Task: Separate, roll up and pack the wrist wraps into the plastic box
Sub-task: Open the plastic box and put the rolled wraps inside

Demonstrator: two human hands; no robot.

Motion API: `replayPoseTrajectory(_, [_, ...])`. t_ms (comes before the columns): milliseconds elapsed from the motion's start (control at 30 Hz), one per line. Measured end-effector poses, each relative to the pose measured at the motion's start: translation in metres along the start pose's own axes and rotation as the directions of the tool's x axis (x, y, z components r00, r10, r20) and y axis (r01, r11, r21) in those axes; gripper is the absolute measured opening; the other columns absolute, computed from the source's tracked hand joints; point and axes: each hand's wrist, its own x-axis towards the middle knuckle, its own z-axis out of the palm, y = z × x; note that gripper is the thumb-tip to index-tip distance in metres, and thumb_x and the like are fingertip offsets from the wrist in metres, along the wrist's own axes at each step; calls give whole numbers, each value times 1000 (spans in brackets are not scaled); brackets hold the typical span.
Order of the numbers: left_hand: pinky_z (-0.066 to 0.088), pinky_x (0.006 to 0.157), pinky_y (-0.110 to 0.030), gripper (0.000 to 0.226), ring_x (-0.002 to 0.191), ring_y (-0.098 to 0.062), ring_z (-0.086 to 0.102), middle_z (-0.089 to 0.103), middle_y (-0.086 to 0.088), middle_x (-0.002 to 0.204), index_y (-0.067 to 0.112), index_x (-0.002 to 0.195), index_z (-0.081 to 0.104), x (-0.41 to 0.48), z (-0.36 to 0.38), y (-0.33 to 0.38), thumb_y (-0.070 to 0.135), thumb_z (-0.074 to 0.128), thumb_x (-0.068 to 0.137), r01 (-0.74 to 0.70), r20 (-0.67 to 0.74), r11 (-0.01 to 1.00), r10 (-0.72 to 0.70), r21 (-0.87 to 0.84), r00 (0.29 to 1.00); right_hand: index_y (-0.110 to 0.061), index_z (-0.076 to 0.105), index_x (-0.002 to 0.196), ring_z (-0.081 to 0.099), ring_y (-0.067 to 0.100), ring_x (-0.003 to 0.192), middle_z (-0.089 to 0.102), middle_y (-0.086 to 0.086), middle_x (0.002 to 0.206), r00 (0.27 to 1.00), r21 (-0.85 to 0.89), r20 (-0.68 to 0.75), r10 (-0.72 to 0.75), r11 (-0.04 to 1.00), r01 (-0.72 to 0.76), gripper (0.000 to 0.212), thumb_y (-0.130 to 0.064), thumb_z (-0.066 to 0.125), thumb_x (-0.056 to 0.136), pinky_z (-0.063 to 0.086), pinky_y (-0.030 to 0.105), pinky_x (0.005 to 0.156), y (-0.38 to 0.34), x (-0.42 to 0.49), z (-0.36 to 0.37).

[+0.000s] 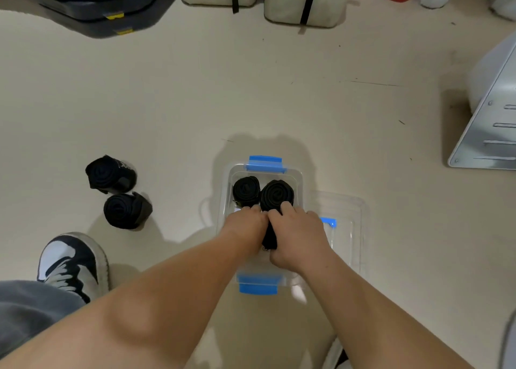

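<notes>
Hands meet inside the near half of a clear plastic box (296,179) with blue latches, which sits on a pale beige floor (251,89). The right hand (298,237) grips a black rolled wrist wrap (269,236) from the right side, with the fingers curled over its far top edge and the thumb side tucked against its near end. The left hand (245,226) lies tight against the same roll on its left. Its knuckles are bent and the fingers point down into the box, where their tips are hidden, so I cannot tell whether they close round the roll or only press on it.

Two more black rolled wraps stand on end side by side in the far end of the box, a smaller one (245,190) on the left and a larger one (277,193) on the right. The knuckles of both hands almost touch them.

A clear plastic lid (353,229) with a blue handle lies flat just right of the box, partly under it. Well to the left on the floor sit two other black rolled wraps, one farther (110,174) and one nearer (127,211), close together. A black and white sneaker (72,259) stands near them at lower left.
</notes>
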Motion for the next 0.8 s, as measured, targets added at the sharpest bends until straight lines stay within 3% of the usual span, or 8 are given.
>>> replayPoseTrajectory(100, [48, 75, -35, 44, 100, -28, 65, 44, -11, 134, 13, 140, 51, -4, -14, -1, 14, 63, 98, -8, 4, 1000, 8, 12, 1000, -23, 50, 131, 56, 24, 101, 51, 3, 121, 992, 15, 127, -3, 1000, 1, 53, -34, 74, 86, 38, 35, 74, 2, 3, -27])
replayPoseTrajectory(233, [40, 66, -35, 39, 79, -22, 50, 47, -9, 126, 13, 131, 55, -16, -25, -6, 17, 64, 93, -67, -98, 994, 75, 88, 992, -24, 54, 109, 58, 21, 80, 56, -1, 105, 975, -27, 221, -1, 1000, 8, 38, -27, 80, 82, 41, 31, 62, -1, 6, -55])
replayPoseTrajectory(333, [30, 55, -32, 35, 65, -23, 47, 57, -6, 88, 12, 90, 65, -30, -31, -13, 18, 80, 59, -150, -237, 967, 198, 205, 951, -21, 57, 98, 54, 17, 68, 57, -3, 88, 959, -71, 284, 24, 997, -4, 28, -22, 79, 81, 38, 28, 52, -5, 8, -69])
replayPoseTrajectory(400, [25, 55, -32, 32, 60, -25, 48, 52, -4, 69, 14, 70, 59, -35, -30, -22, 14, 79, 45, -158, -309, 960, 227, 231, 924, -19, 59, 97, 52, 17, 65, 55, -2, 85, 948, -78, 317, 32, 997, -8, 26, -18, 79, 80, 39, 28, 52, -9, 8, -71])
replayPoseTrajectory(467, [23, 60, -33, 32, 66, -25, 52, 54, -3, 71, 16, 75, 59, -43, -39, -25, 17, 81, 52, -112, -310, 975, 168, 190, 936, -17, 60, 100, 51, 16, 65, 55, 0, 85, 940, -99, 340, 30, 995, 4, 27, -14, 79, 80, 40, 28, 53, -12, 9, -70])
replayPoseTrajectory(600, [27, 74, -33, 30, 111, -26, 54, 58, -2, 117, 18, 120, 54, -47, -42, -33, 28, 60, 92, 1, -318, 998, 16, 55, 948, -16, 61, 109, 53, 21, 75, 54, 2, 96, 954, -103, 298, 40, 995, -10, 32, -15, 78, 82, 38, 30, 56, -13, 10, -63])
replayPoseTrajectory(733, [27, 72, -34, 30, 115, -27, 51, 56, -3, 122, 16, 123, 53, -47, -41, -36, 24, 56, 95, 10, -320, 1000, -5, 14, 948, -16, 56, 125, 56, 26, 105, 50, 7, 122, 992, -95, 114, 45, 995, -34, 37, -23, 73, 93, 39, 34, 70, -15, 12, -41])
replayPoseTrajectory(800, [27, 67, -34, 28, 105, -28, 55, 59, -4, 111, 15, 113, 59, -46, -37, -37, 19, 65, 86, -1, -354, 1000, -5, -14, 935, -16, 58, 121, 52, 25, 111, 45, 7, 127, 995, -60, 83, 62, 997, -57, 36, -20, 75, 90, 39, 33, 69, -18, 14, -30])
